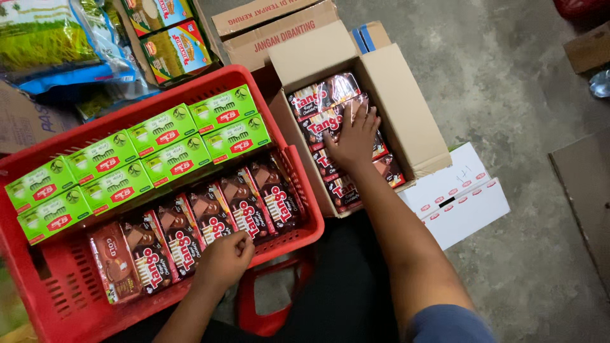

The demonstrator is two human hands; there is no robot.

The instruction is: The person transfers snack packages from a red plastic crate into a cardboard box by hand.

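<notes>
- Right hand (353, 136), fingers spread, presses flat on the chocolate wafer packs (330, 114) in the cardboard box (406, 114); their long axes run across it.
- Left hand (225, 257), fingers curled together, rests on brown packs in the red basket (57, 286).
- Grey concrete floor (508, 76).

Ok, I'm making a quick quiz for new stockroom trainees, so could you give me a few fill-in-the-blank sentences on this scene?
1. The right hand reaches into a ____ box of dark wafer packs.
2. The left hand rests at the near rim of a ____ plastic basket.
3. The far rows in the basket hold ____ boxes.

Missing words: cardboard; red; green
</notes>
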